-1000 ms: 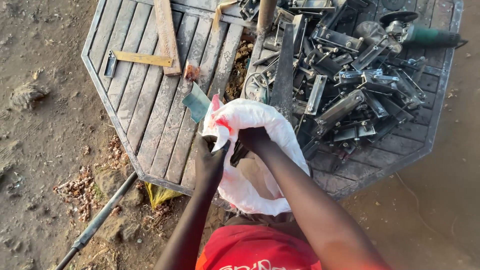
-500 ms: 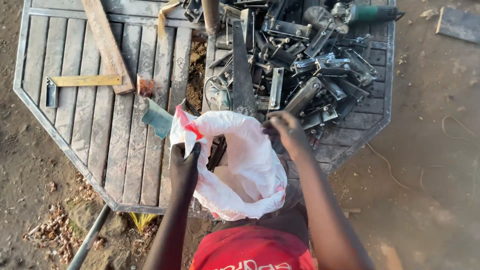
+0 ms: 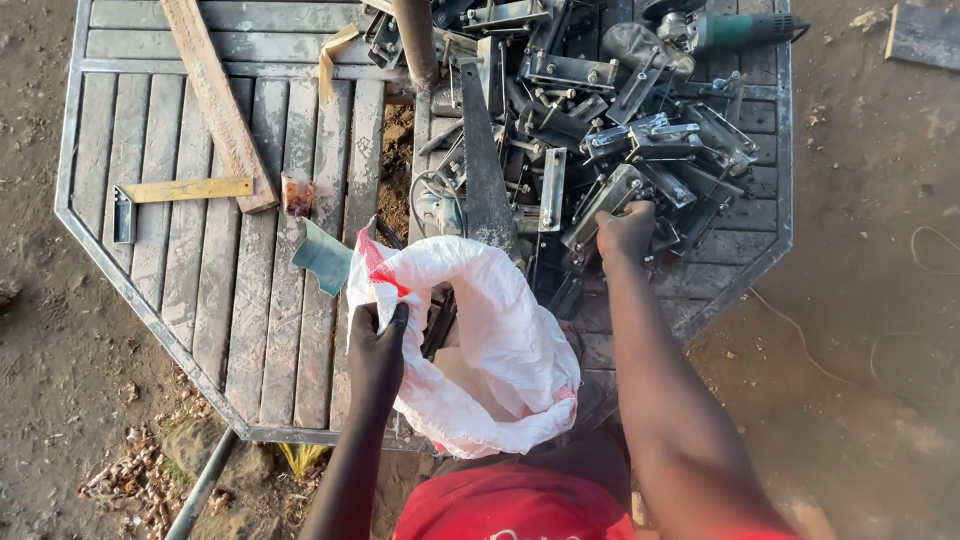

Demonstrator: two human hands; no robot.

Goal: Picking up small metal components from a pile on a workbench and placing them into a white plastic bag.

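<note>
My left hand grips the rim of a white woven sack with red trim and holds its mouth open at the table's near edge. A dark metal piece shows inside the sack's mouth. My right hand reaches forward and closes on a grey metal bracket at the near side of a heap of metal brackets. The heap covers the right half of the octagonal metal table.
A wooden plank and a yellow try square lie on the table's left half. An angle grinder with a green body lies at the far right. A long flat metal bar lies beside the heap. Bare dirt surrounds the table; a pipe lies below it.
My right hand has left the sack's mouth and moved forward to the bracket heap, closing on one piece. My left hand has kept its hold on the sack. The view has shifted right.
</note>
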